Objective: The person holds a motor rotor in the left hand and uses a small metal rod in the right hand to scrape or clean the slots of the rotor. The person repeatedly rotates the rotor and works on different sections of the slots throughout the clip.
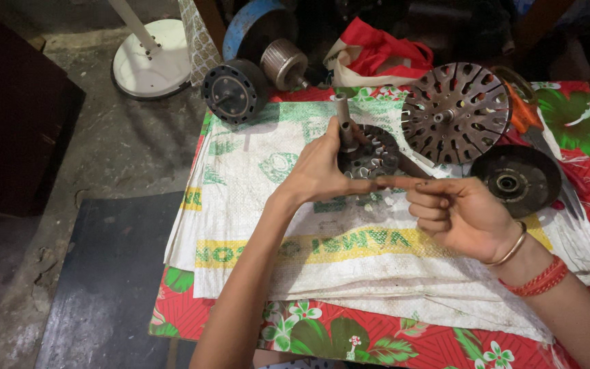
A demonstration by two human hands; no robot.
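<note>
My left hand grips a dark round motor core with a grey shaft sticking up from it, held just above a white woven sack. My right hand is beside it on the right, with the index finger stretched out to touch the core's lower edge and the other fingers curled. A bangle and red thread sit on that wrist.
A slotted round metal cover and a dark dished cover lie to the right on the sack. A black round part and a ribbed metal rotor lie at the back. A red cloth bag and a white fan base stand behind.
</note>
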